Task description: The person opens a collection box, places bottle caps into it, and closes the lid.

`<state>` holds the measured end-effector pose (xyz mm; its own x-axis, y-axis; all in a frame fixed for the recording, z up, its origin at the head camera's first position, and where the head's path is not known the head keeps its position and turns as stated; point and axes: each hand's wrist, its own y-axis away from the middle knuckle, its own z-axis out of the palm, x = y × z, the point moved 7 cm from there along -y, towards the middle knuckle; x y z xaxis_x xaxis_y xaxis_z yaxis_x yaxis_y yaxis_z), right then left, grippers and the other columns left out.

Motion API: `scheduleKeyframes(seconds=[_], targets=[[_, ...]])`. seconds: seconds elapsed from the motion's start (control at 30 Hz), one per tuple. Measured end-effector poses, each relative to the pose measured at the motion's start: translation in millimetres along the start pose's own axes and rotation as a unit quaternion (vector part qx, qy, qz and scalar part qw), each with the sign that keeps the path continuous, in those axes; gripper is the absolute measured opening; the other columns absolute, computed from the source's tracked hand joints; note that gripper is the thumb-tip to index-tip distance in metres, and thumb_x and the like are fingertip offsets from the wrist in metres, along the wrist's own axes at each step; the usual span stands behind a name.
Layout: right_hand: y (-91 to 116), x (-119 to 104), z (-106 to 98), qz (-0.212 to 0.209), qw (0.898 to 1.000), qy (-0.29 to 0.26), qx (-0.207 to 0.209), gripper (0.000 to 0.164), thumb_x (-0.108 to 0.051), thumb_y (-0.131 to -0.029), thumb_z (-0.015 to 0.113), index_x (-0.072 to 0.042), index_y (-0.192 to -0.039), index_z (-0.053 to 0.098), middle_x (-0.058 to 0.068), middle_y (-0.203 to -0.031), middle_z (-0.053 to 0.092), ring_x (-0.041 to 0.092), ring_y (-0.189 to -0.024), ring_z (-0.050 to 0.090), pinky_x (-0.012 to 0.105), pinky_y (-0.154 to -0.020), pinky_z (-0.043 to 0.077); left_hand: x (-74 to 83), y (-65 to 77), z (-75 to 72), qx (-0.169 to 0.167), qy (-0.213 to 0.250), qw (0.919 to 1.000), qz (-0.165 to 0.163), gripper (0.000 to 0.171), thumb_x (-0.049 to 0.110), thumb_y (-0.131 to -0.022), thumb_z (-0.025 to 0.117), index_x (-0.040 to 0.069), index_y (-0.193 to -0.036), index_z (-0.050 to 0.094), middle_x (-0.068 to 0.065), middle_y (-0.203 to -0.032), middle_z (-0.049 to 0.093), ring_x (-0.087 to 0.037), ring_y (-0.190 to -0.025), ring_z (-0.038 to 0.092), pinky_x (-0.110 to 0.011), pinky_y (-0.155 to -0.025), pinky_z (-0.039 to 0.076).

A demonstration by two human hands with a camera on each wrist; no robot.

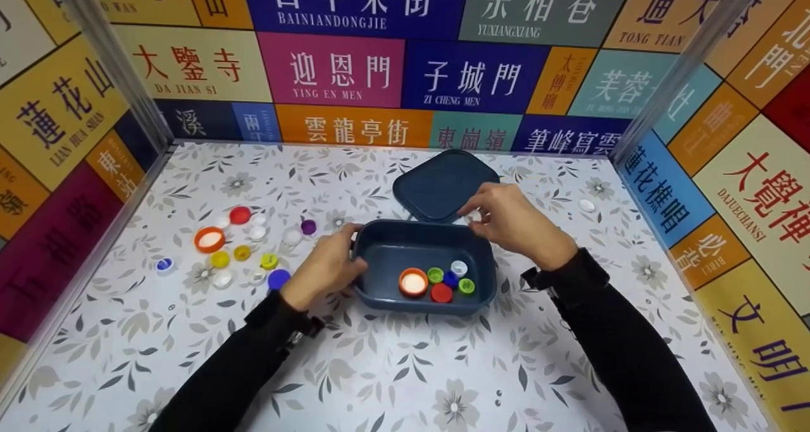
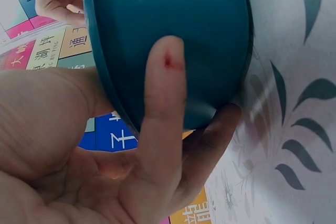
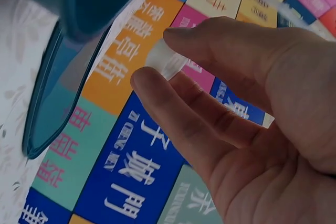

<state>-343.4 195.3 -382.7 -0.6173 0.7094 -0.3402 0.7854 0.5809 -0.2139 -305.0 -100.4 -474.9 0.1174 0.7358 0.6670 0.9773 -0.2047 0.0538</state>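
A dark blue rectangular container point(image 1: 386, 255) stands on the table, with several bottle caps at its front right: orange-and-white point(image 1: 413, 283), red point(image 1: 442, 293), blue, white and green ones. My left hand point(image 1: 324, 267) grips its left end; in the left wrist view the fingers point(image 2: 165, 93) lie along the container's wall point(image 2: 210, 35). Over the back right corner, my right hand point(image 1: 509, 223) is raised. Between its thumb and fingers, the right wrist view has a whitish translucent bottle cap point(image 3: 164, 59), pinched. The matching lid point(image 1: 446, 185) lies flat behind the container.
Left of the container are several loose caps, among them red point(image 1: 240, 215), orange-ringed point(image 1: 209, 240), yellow point(image 1: 220, 259), purple point(image 1: 308, 227) and blue point(image 1: 278, 280). A single white cap point(image 1: 587, 205) lies far right. Printed panels point(image 1: 338, 71) enclose the back and sides.
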Motion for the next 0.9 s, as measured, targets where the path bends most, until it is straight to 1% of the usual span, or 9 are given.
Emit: scheduleKeyframes(seconds=[0.13, 0.27, 0.37, 0.47, 0.6, 0.7, 0.83, 0.9], targets=[[-3, -19, 10, -0.032, 0.999, 0.011, -0.021, 0.027, 0.005, -0.094, 0.087, -0.004, -0.119, 0.091, 0.020, -0.111, 0.082, 0.035, -0.095, 0.078, 0.045, -0.080, 0.068, 0.3, 0.2, -0.5, 0.001, 0.001, 1.0000, -0.003, 0.075, 0.004, -0.099, 0.077, 0.002, -0.170, 0.052, -0.030, -0.142, 0.078, -0.039, -0.120, 0.078, -0.054, -0.107, 0.067], [-4, -33, 24, -0.066, 0.997, 0.021, -0.043, 0.024, 0.005, -0.094, 0.087, -0.002, -0.117, 0.091, 0.021, -0.108, 0.080, 0.033, -0.091, 0.076, 0.046, -0.078, 0.068, 0.1, 0.1, 0.3, -0.005, 0.006, 0.9999, -0.014, 0.076, 0.005, -0.099, 0.078, 0.003, -0.171, 0.051, -0.031, -0.147, 0.075, -0.041, -0.123, 0.078, -0.054, -0.108, 0.068], [-4, -42, 35, -0.089, 0.994, 0.022, -0.060, 0.023, 0.006, -0.093, 0.085, 0.000, -0.115, 0.090, 0.022, -0.106, 0.080, 0.035, -0.094, 0.077, 0.050, -0.081, 0.069, 0.8, -0.1, -0.2, -0.007, 0.007, 0.9998, -0.019, 0.077, 0.005, -0.100, 0.078, 0.003, -0.171, 0.051, -0.032, -0.150, 0.074, -0.042, -0.126, 0.077, -0.054, -0.111, 0.067], [-5, -48, 45, -0.102, 0.991, 0.026, -0.080, 0.022, 0.007, -0.092, 0.085, 0.001, -0.112, 0.090, 0.022, -0.104, 0.080, 0.037, -0.098, 0.078, 0.051, -0.086, 0.069, 1.1, 0.0, -0.3, -0.008, 0.010, 0.9997, -0.021, 0.077, 0.005, -0.100, 0.078, 0.003, -0.172, 0.050, -0.032, -0.151, 0.073, -0.042, -0.126, 0.077, -0.054, -0.109, 0.068], [-5, -50, 58, -0.101, 0.988, 0.035, -0.111, 0.018, 0.006, -0.093, 0.086, 0.002, -0.111, 0.089, 0.023, -0.105, 0.081, 0.038, -0.100, 0.076, 0.052, -0.089, 0.068, 0.2, 0.5, -0.1, -0.010, 0.013, 0.9996, -0.022, 0.077, 0.005, -0.101, 0.078, 0.004, -0.172, 0.049, -0.032, -0.150, 0.074, -0.041, -0.124, 0.077, -0.053, -0.107, 0.069], [-4, -48, 64, -0.098, 0.987, 0.039, -0.125, 0.019, 0.008, -0.093, 0.085, 0.003, -0.111, 0.089, 0.022, -0.108, 0.083, 0.037, -0.104, 0.077, 0.052, -0.092, 0.068, 0.7, 0.7, -0.6, -0.004, 0.011, 0.9999, -0.006, 0.075, 0.005, -0.099, 0.077, 0.002, -0.170, 0.052, -0.031, -0.146, 0.076, -0.040, -0.123, 0.077, -0.055, -0.108, 0.067], [-4, -45, 69, -0.098, 0.985, 0.041, -0.133, 0.023, 0.012, -0.090, 0.084, 0.002, -0.110, 0.090, 0.019, -0.111, 0.087, 0.034, -0.109, 0.080, 0.049, -0.095, 0.069, 2.1, 1.4, -1.9, 0.003, 0.009, 0.9999, 0.013, 0.073, 0.004, -0.097, 0.077, 0.000, -0.167, 0.054, -0.031, -0.142, 0.077, -0.039, -0.121, 0.076, -0.057, -0.110, 0.066], [-4, -44, 71, -0.097, 0.985, 0.037, -0.137, 0.025, 0.013, -0.089, 0.083, 0.001, -0.110, 0.090, 0.017, -0.111, 0.087, 0.033, -0.108, 0.081, 0.048, -0.095, 0.070, 2.2, 1.9, -2.2, 0.002, 0.010, 0.9999, 0.011, 0.074, 0.004, -0.097, 0.077, 0.000, -0.167, 0.054, -0.031, -0.141, 0.077, -0.040, -0.120, 0.076, -0.057, -0.109, 0.066]])
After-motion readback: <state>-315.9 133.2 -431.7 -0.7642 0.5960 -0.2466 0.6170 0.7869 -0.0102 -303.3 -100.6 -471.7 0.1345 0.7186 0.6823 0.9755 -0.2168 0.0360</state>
